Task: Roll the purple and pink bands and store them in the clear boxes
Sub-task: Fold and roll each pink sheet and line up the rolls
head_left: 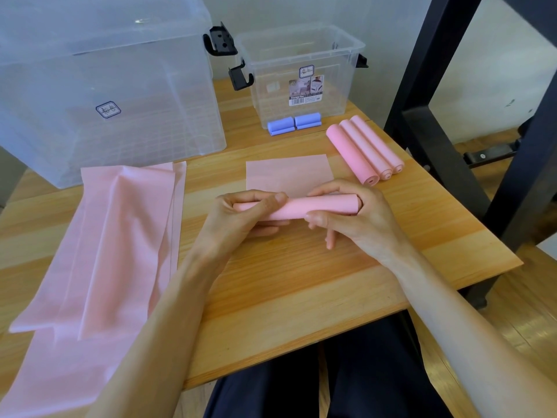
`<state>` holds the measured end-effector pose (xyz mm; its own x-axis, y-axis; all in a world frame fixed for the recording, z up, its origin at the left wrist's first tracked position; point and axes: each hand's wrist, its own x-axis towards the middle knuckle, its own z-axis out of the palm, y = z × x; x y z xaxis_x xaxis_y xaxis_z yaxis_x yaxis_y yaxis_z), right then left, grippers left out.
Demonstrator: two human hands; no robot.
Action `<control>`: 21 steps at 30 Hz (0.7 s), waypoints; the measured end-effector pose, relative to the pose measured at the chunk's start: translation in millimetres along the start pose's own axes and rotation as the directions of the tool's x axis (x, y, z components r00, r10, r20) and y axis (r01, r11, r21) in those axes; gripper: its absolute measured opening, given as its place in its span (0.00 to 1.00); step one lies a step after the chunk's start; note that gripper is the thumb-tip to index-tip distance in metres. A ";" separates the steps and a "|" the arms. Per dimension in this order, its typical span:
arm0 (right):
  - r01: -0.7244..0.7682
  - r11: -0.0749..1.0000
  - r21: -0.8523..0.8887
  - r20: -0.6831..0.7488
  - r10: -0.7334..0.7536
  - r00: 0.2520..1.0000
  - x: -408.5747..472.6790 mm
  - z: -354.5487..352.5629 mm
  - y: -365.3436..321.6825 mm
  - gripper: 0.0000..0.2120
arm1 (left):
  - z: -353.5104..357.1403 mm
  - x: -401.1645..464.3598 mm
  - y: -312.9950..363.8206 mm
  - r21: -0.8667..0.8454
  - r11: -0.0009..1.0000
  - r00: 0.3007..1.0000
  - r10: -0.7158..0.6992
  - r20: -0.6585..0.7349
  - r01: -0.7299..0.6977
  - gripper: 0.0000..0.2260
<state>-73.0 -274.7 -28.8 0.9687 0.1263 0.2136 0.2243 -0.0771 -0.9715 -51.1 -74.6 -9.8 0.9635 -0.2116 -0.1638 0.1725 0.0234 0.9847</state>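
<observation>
Three rolls (364,149) lie right of the small box (301,76).

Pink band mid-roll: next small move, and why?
Probably keep rolling forward: both hands, left and right, grip the partly rolled pink band, and a flat unrolled tail lies on the table beyond it. Three finished pink rolls lie to the right, not yet boxed.
</observation>
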 end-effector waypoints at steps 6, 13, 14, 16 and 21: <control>-0.056 0.997 0.044 -0.032 0.057 0.998 1.3 -0.5 -0.5 0.10 | -0.5 -0.1 0.2 0.087 0.991 0.994 0.105 -0.009 -0.104 0.11; -0.043 0.998 0.039 0.004 0.043 0.999 0.2 0.9 -1.9 0.16 | -2.1 1.1 -0.6 -0.008 1.000 1.000 -0.003 -0.022 0.003 0.11; -0.050 0.998 0.035 -0.002 0.050 0.999 0.3 0.6 -1.3 0.15 | -1.9 0.8 -0.3 -0.008 1.000 1.000 -0.002 -0.019 0.002 0.12; -0.063 0.997 0.036 -0.020 0.064 0.998 0.5 -0.5 -0.2 0.12 | -1.8 0.3 0.2 0.001 1.000 0.999 0.031 -0.014 -0.031 0.11; -0.065 0.997 0.028 -0.031 0.066 0.997 1.5 -1.3 0.9 0.12 | -2.4 0.4 0.4 0.042 0.995 0.996 0.095 -0.003 -0.094 0.10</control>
<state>-71.2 -275.9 -29.2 0.9842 0.0900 0.1525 0.1579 -0.0572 -0.9858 -50.2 -72.3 -9.5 0.9761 -0.2057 -0.0700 0.0720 0.0022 0.9974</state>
